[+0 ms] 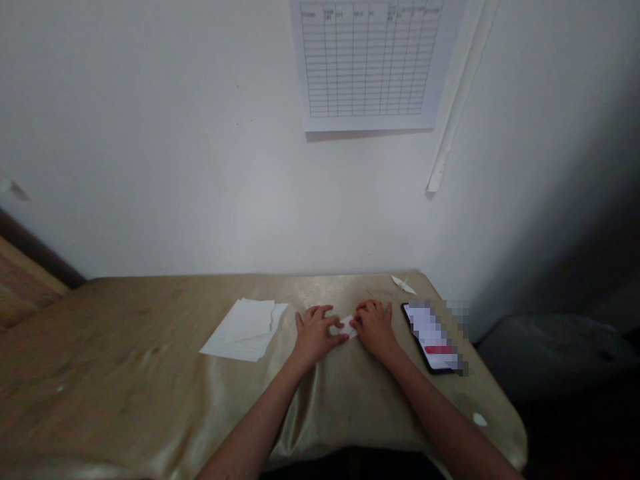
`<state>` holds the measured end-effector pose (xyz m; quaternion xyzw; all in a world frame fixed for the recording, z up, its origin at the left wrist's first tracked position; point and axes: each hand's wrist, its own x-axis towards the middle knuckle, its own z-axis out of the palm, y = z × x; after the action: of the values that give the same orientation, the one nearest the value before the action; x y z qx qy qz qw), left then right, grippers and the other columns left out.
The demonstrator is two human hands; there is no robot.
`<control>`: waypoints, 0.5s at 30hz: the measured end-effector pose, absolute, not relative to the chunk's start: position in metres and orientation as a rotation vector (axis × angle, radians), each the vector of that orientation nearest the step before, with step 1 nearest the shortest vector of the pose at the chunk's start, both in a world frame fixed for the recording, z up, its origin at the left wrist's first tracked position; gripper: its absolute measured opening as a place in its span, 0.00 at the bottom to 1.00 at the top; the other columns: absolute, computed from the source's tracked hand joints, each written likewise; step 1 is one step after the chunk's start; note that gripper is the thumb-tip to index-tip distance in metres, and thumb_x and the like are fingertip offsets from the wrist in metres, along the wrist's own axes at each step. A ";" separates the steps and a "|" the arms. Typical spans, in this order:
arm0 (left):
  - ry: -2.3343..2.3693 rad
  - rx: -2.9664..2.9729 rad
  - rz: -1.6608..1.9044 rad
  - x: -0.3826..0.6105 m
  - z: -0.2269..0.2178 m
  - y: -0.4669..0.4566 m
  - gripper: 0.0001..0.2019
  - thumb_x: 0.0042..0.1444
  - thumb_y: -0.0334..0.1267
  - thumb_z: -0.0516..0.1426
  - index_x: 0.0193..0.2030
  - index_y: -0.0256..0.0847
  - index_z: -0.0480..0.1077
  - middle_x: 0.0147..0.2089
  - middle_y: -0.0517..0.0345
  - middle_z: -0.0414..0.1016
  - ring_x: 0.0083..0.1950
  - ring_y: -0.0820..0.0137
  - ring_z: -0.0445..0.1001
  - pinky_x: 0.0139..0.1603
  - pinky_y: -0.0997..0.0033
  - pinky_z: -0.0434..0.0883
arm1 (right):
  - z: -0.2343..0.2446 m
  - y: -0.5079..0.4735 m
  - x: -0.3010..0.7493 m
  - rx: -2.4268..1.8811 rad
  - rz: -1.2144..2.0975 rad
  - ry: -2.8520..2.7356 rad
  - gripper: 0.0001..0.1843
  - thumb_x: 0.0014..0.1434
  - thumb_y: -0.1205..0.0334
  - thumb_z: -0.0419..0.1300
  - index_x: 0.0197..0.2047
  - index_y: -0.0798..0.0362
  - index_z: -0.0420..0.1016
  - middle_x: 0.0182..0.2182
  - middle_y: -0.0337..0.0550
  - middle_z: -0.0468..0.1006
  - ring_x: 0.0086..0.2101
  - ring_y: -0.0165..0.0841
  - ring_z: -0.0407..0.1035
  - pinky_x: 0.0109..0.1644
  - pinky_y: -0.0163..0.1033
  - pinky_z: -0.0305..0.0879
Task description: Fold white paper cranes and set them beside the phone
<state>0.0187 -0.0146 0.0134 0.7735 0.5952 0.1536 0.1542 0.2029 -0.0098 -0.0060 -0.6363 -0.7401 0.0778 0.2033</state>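
Between my two hands is a small folded piece of white paper [349, 327], low over the tabletop. My left hand [319, 333] pinches its left side with thumb and index finger, the other fingers spread. On the other side, my right hand [374, 328] has its fingers closed on the paper's right edge and covers part of it. A stack of white paper sheets [245, 331] lies to the left of my left hand. To the right of my right hand is a phone [435, 340] with its screen lit and partly blurred out.
A gold cloth [150, 347] covers the table, which stands against a white wall. A small white folded paper piece [403, 285] lies at the back right corner, and a white scrap [479, 419] near the right edge. A printed grid sheet [367, 67] hangs above.
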 end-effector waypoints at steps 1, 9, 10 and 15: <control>1.708 2.216 0.436 0.019 0.014 -0.014 0.14 0.52 0.54 0.67 0.45 0.58 0.80 0.69 0.60 0.67 0.72 0.51 0.56 0.71 0.26 0.40 | -0.005 -0.010 0.203 -1.782 0.219 -2.065 0.08 0.67 0.60 0.59 0.42 0.50 0.79 0.54 0.48 0.75 0.61 0.46 0.60 0.70 0.73 0.34; 1.719 2.222 0.418 0.018 0.012 -0.014 0.15 0.53 0.54 0.67 0.46 0.59 0.79 0.70 0.61 0.66 0.72 0.51 0.56 0.71 0.26 0.40 | -0.001 -0.011 0.201 -1.787 0.217 -2.059 0.07 0.66 0.60 0.59 0.42 0.50 0.80 0.54 0.49 0.75 0.61 0.47 0.59 0.70 0.73 0.35; 1.719 2.224 0.412 0.019 0.012 -0.014 0.15 0.53 0.54 0.67 0.47 0.59 0.79 0.70 0.61 0.66 0.73 0.50 0.56 0.71 0.25 0.40 | -0.001 -0.011 0.201 -1.789 0.209 -2.063 0.07 0.66 0.60 0.59 0.42 0.50 0.79 0.54 0.49 0.75 0.61 0.47 0.59 0.70 0.74 0.34; 1.713 2.241 0.389 0.020 0.012 -0.014 0.16 0.52 0.53 0.67 0.47 0.58 0.79 0.70 0.59 0.65 0.73 0.48 0.55 0.69 0.21 0.41 | -0.004 -0.011 0.200 -1.788 0.153 -2.082 0.07 0.66 0.60 0.60 0.42 0.50 0.79 0.53 0.48 0.76 0.62 0.48 0.59 0.69 0.75 0.33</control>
<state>0.0195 -0.0137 0.0121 0.7786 0.5950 0.1352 0.1466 0.1999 -0.0106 -0.0038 -0.6381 -0.7428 0.0547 0.1951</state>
